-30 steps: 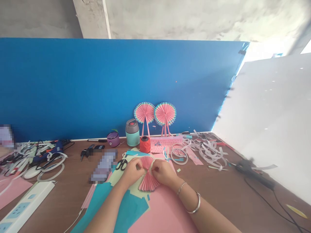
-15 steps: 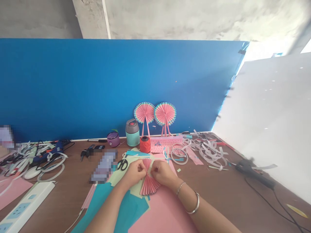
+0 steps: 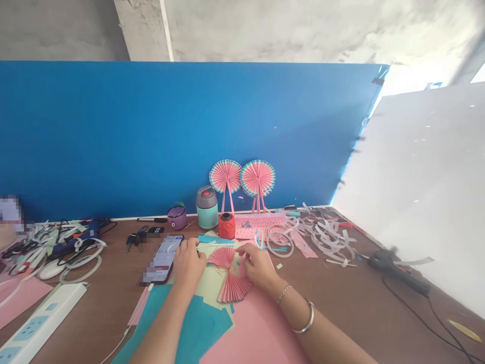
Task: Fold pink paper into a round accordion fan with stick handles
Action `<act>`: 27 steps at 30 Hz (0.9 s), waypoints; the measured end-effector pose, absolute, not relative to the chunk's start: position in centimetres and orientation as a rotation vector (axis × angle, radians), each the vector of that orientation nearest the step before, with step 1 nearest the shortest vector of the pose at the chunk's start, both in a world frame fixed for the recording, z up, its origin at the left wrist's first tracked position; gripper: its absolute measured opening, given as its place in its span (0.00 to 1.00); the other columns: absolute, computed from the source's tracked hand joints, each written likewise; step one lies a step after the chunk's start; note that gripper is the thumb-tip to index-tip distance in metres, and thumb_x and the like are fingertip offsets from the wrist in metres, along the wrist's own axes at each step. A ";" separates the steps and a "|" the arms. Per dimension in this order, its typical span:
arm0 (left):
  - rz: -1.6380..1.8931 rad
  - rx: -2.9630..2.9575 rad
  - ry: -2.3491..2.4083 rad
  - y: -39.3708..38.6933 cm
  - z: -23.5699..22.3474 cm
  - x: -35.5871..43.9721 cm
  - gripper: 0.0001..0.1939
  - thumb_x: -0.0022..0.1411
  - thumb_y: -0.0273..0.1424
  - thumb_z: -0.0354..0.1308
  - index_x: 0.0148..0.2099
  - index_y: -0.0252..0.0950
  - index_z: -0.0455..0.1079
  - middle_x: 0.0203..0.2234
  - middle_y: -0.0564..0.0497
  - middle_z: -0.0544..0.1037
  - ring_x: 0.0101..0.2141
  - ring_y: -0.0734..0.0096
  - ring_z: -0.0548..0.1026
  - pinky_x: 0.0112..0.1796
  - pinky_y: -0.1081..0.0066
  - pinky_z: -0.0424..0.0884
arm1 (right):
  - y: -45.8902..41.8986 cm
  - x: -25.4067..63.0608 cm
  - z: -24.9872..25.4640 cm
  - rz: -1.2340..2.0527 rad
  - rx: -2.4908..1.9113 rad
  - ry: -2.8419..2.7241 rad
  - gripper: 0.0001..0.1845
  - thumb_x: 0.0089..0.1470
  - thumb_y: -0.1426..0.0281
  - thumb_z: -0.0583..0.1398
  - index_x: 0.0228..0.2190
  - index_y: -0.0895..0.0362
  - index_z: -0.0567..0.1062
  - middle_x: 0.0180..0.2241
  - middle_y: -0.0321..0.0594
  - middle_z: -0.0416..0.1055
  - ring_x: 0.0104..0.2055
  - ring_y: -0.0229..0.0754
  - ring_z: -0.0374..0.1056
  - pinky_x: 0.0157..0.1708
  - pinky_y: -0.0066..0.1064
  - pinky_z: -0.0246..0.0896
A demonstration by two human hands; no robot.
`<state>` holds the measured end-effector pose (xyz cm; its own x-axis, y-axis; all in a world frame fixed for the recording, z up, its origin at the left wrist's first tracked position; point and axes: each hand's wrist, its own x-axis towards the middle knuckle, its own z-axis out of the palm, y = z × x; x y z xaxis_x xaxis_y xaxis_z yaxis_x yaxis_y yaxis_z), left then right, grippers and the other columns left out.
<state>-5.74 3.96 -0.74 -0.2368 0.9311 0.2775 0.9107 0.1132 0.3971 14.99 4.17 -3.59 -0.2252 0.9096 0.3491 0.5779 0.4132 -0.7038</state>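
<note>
From the head view, one pink pleated paper piece (image 3: 234, 290) lies on smooth sheets (image 3: 206, 321), cinched at the waist like a bow tie, crisp ribs flaring both ways; left hand (image 3: 190, 263) beside one phone (image 3: 165, 259), fingers bent, grip hard to tell; right hand (image 3: 257, 264) at the paper's edge, fingers curled, any pinch unclear; behind, two round ribbed fans (image 3: 257, 178).
</note>
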 end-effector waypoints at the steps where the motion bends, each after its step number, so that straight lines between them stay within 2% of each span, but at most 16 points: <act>1: 0.625 1.927 2.372 3.9 -0.8 -5.8 0.19 0.51 0.24 0.49 0.47 0.33 0.65 0.43 0.39 0.73 0.45 0.52 0.70 0.42 0.61 0.64 | 4.2 15.0 -3.6 0.560 -1.285 -1.893 0.24 0.39 0.85 0.49 0.37 0.56 0.74 0.34 0.39 0.73 0.34 0.38 0.67 0.37 0.29 0.60; 4: 0.352 1.897 2.415 3.7 -0.8 -5.7 0.22 0.53 0.27 0.50 0.52 0.32 0.63 0.45 0.36 0.71 0.46 0.47 0.69 0.41 0.58 0.64 | 4.3 15.1 -3.7 0.570 -1.323 -1.850 0.23 0.39 0.84 0.50 0.36 0.57 0.74 0.32 0.39 0.73 0.32 0.39 0.67 0.34 0.29 0.60; 7: 0.361 1.876 2.391 3.6 -0.6 -5.7 0.23 0.53 0.28 0.49 0.53 0.33 0.62 0.45 0.35 0.70 0.46 0.46 0.70 0.41 0.57 0.64 | 4.3 15.1 -3.7 0.582 -1.321 -1.838 0.21 0.40 0.83 0.50 0.34 0.57 0.74 0.32 0.39 0.73 0.33 0.39 0.67 0.34 0.30 0.60; 11: 0.608 1.772 2.358 3.9 -0.1 -6.1 0.18 0.56 0.31 0.47 0.48 0.35 0.65 0.44 0.37 0.71 0.43 0.48 0.72 0.41 0.55 0.64 | 4.5 15.2 -3.8 0.588 -1.324 -1.817 0.20 0.41 0.83 0.50 0.34 0.56 0.74 0.31 0.39 0.73 0.33 0.40 0.67 0.34 0.30 0.59; 14: 0.790 1.718 2.296 3.9 0.3 -6.5 0.15 0.60 0.29 0.41 0.43 0.35 0.68 0.42 0.39 0.73 0.43 0.53 0.72 0.39 0.61 0.65 | 4.6 15.2 -4.0 0.607 -1.332 -1.794 0.19 0.41 0.82 0.51 0.33 0.57 0.74 0.31 0.39 0.73 0.32 0.39 0.67 0.34 0.29 0.59; 19: 1.170 1.576 2.272 3.5 0.8 -7.2 0.18 0.58 0.28 0.42 0.45 0.36 0.69 0.46 0.41 0.73 0.43 0.53 0.71 0.36 0.63 0.65 | 4.9 15.3 -4.5 0.612 -1.315 -1.750 0.18 0.42 0.80 0.50 0.32 0.57 0.75 0.31 0.39 0.73 0.32 0.39 0.67 0.34 0.29 0.60; 21: 1.420 1.378 2.138 3.6 0.7 -7.6 0.17 0.55 0.28 0.43 0.41 0.37 0.70 0.39 0.44 0.76 0.37 0.56 0.72 0.33 0.65 0.65 | 4.9 15.3 -4.5 0.631 -1.300 -1.720 0.17 0.42 0.79 0.50 0.32 0.56 0.75 0.30 0.38 0.73 0.32 0.39 0.67 0.33 0.30 0.60; 24: 1.831 0.868 1.665 4.3 0.5 -7.6 0.15 0.50 0.26 0.45 0.38 0.37 0.70 0.25 0.51 0.72 0.24 0.69 0.69 0.27 0.70 0.64 | 4.6 15.0 -4.0 0.754 -1.239 -1.637 0.15 0.43 0.76 0.51 0.31 0.57 0.75 0.29 0.40 0.73 0.32 0.40 0.68 0.33 0.31 0.61; 25: 1.906 0.706 1.466 4.6 0.4 -7.2 0.15 0.49 0.26 0.46 0.39 0.37 0.69 0.23 0.54 0.71 0.21 0.73 0.67 0.25 0.72 0.63 | 4.5 14.9 -3.8 0.836 -1.201 -1.600 0.14 0.44 0.75 0.52 0.31 0.58 0.75 0.29 0.40 0.73 0.31 0.40 0.68 0.33 0.31 0.62; 27: 1.841 0.548 1.096 4.9 0.2 -6.1 0.13 0.47 0.24 0.51 0.37 0.35 0.68 0.21 0.55 0.70 0.20 0.78 0.66 0.25 0.75 0.63 | 4.3 14.4 -3.4 1.025 -1.114 -1.527 0.13 0.45 0.71 0.54 0.32 0.58 0.76 0.28 0.40 0.73 0.30 0.40 0.68 0.32 0.31 0.62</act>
<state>-6.07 4.91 0.25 -0.4994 0.8637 -0.0679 -0.4712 -0.2050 0.8579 14.44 4.32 -3.38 -0.1319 0.9684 0.2117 0.1706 0.2325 -0.9575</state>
